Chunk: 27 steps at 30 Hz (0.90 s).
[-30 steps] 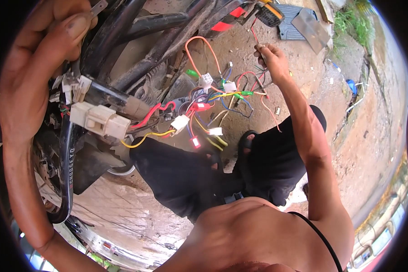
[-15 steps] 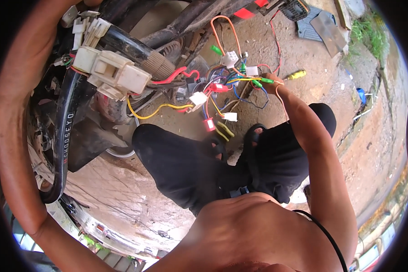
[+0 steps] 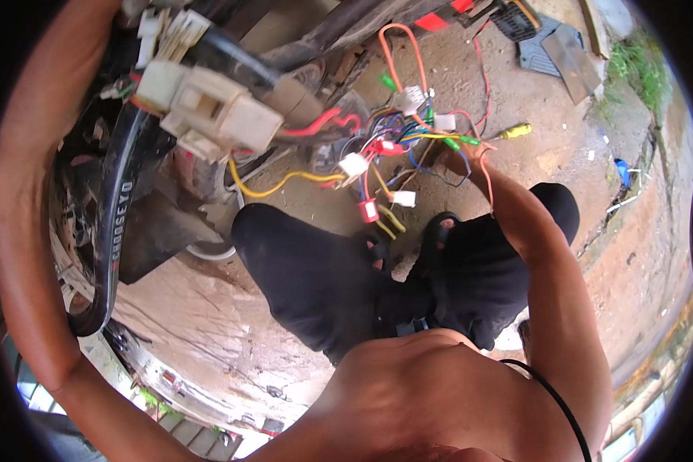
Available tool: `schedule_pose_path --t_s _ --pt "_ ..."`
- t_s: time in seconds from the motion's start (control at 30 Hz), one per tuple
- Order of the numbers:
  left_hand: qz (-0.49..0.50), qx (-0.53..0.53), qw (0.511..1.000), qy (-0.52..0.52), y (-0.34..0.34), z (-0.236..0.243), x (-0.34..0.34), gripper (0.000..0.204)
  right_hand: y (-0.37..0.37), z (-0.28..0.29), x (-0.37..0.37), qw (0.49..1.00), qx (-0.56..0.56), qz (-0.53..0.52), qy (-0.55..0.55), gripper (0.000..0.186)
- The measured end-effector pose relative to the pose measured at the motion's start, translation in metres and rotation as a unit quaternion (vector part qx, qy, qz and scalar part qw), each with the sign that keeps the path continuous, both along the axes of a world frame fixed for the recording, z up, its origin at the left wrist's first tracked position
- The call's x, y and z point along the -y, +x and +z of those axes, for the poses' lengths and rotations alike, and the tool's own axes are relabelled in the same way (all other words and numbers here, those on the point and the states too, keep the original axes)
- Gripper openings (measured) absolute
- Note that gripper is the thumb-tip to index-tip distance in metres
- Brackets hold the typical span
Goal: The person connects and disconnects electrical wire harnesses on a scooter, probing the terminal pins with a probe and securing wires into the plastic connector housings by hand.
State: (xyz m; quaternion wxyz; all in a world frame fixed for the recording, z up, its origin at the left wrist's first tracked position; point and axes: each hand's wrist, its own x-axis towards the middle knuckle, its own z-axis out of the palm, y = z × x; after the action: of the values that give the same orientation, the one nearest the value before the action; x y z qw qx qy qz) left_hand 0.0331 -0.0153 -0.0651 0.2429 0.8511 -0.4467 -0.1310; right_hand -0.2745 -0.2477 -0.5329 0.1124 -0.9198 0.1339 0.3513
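Observation:
My right hand (image 3: pixel 462 160) reaches into a tangle of coloured wires (image 3: pixel 420 138), closed around some of them. The wires partly hide its fingers. Plugs hang from the bundle: a white multi-pin connector (image 3: pixel 410 100), a red connector (image 3: pixel 387 147), another white connector (image 3: pixel 354 164) and a second red one (image 3: pixel 369 210). Green sleeved terminals (image 3: pixel 470 140) lie close to the hand. My left forearm (image 3: pixel 42 115) rises along the left side, and its hand is beyond the upper edge. Large cream connectors (image 3: pixel 219 112) on dark cables stand between my arms.
A yellow-handled screwdriver (image 3: pixel 516 132) lies on the dirt ground right of the wires. Pliers with yellow-green handles (image 3: pixel 393 223) rest near my sandals. A black sleeved cable (image 3: pixel 119 231) loops down at left. A vehicle frame (image 3: pixel 323 38) spans the top; flat dark pieces (image 3: pixel 550 54) lie upper right.
The view has shifted slightly, so the wires and connectors appear farther right. The bit of my left hand seen at the top edge has gone out of view. My right hand remains at the wires.

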Motion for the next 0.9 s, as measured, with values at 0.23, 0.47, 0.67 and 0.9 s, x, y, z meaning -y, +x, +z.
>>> schedule_pose_path --t_s 0.23,0.47,0.67,0.9 --pt "-0.049 -0.054 0.997 0.007 -0.015 -0.010 0.012 0.030 -0.024 -0.063 -0.027 0.959 0.208 0.183 -0.067 0.022" --pt "-0.078 -0.065 0.995 -0.005 -0.024 -0.008 0.023 0.015 -0.019 -0.064 -0.021 0.947 0.204 0.240 -0.059 0.028" --pt "-0.078 -0.109 0.990 -0.050 -0.026 -0.015 0.027 0.013 -0.017 -0.067 -0.016 0.941 0.231 0.247 -0.031 0.033" --pt "-0.058 -0.148 0.986 -0.044 -0.025 -0.010 0.024 0.011 0.012 -0.006 -0.018 0.933 0.307 0.160 0.101 0.023"
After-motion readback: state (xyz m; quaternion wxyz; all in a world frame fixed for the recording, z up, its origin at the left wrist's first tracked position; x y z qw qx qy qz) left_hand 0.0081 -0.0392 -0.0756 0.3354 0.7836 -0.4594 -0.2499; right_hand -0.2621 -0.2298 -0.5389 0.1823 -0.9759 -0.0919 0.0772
